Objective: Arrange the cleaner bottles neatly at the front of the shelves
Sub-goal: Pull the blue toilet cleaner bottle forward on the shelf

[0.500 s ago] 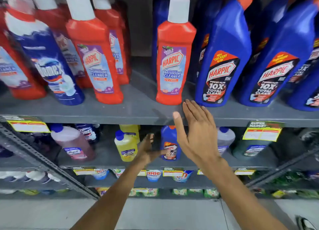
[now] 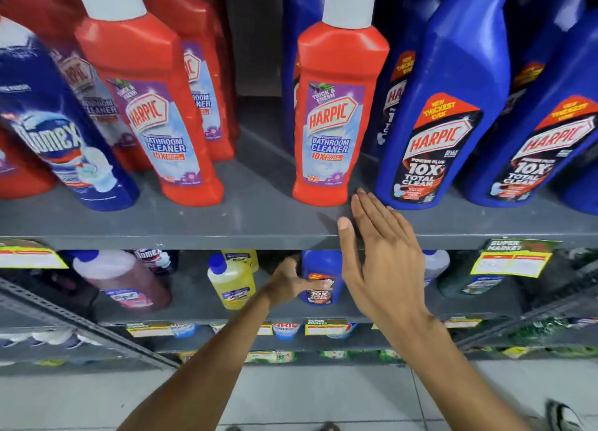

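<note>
The right hand point(image 2: 378, 262) is flat and open in the middle of the frame, holding nothing, its fingertips just under the red Harpic bathroom cleaner bottle point(image 2: 336, 123) at the front of the top shelf point(image 2: 226, 223). The left hand point(image 2: 291, 281), lower down, looks open near a small blue bottle point(image 2: 318, 269). I think the next step is to grab the red bottle and line it up

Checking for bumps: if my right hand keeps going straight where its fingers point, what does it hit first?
Probably the blue Harpic bottle: the right hand points at its base, beside the red Harpic bottle. Depth is unclear.
</note>
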`<state>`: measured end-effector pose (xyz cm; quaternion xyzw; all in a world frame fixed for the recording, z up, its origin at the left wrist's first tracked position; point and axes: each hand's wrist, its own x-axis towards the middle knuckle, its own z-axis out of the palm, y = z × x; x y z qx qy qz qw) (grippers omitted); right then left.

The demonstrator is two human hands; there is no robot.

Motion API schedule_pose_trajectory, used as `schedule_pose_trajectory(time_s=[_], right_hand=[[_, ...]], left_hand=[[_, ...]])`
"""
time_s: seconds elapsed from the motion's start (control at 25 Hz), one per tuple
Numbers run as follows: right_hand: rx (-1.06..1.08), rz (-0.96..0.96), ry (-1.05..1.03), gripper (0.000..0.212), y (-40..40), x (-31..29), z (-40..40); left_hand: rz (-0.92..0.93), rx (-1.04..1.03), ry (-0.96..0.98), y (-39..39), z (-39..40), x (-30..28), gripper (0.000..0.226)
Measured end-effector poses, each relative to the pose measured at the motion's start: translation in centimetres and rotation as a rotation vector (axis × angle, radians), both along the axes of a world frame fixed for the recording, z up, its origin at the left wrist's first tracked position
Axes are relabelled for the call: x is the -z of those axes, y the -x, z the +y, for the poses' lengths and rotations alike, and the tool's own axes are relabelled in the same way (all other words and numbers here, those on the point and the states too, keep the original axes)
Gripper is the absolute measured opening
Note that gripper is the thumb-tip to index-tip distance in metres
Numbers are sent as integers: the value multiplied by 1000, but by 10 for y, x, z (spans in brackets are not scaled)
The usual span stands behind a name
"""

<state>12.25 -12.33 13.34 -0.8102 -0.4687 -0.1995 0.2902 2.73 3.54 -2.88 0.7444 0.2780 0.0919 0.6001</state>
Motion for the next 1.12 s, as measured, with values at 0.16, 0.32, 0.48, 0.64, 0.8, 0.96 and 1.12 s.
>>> schedule_pose_trajectory(time_s=[0.16,0.32,0.48,0.64,0.8,0.96,1.12], right_hand=[[7,35,11,53,1,-2,0],[17,48,27,52,-1,-5,-1],[2,54,33,52,1,-8,-2],[22,82,10,52,6,-10,-1],[45,125,-10,53,11,-11,2],[49,132,-17,55,13,-12,3],[54,117,-27,54,13,-11,2]], left_hand=[[65,-51,-29,20,-17,-9,41],[3,-80,53,87,-53,-44,53],[-124,-169,-91,154,-79,-128,75],[-300,-319,-298,179,-84,-236,79],[-543,-405,-310,165,-63,-298,68],[-593,-466,-356,127,-38,-316,56],[-596,-542,-315,104,-23,-304,66]])
